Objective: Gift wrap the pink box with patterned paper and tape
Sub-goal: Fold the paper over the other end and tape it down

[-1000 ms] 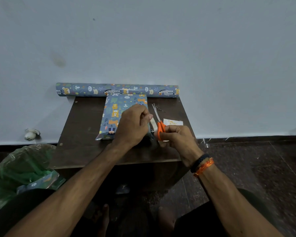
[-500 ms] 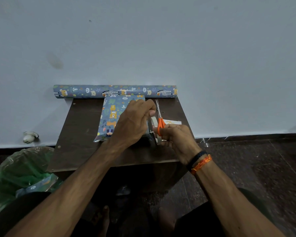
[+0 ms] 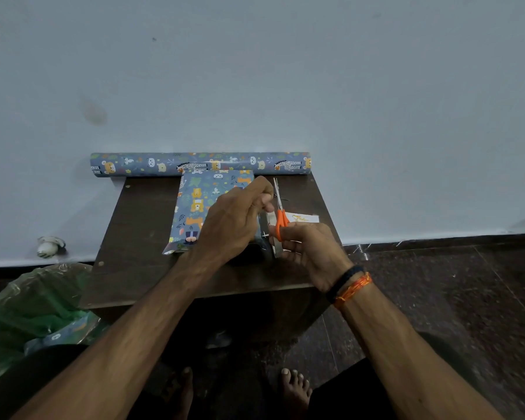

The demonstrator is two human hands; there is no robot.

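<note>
The box (image 3: 199,207), covered in blue animal-patterned paper, lies flat on the dark wooden table (image 3: 140,225). No pink shows. My left hand (image 3: 234,219) hovers over the box's right side, its thumb and fingers pinching the end of a tape strip. My right hand (image 3: 308,253) grips the tape roll (image 3: 274,234) standing on edge beside the box. Orange-handled scissors (image 3: 281,213) lie just behind the roll, blades pointing to the wall. The rest of the patterned paper is a roll (image 3: 200,164) lying along the wall.
A small white card (image 3: 305,219) lies right of the scissors. A green plastic bag (image 3: 34,310) with paper scraps sits on the floor at the left. A white object (image 3: 49,245) lies by the wall. My bare feet (image 3: 294,389) are under the table's front.
My left hand has moved away from me along the box's right edge, drawing the tape end out from the roll. My right hand stays on the roll.
</note>
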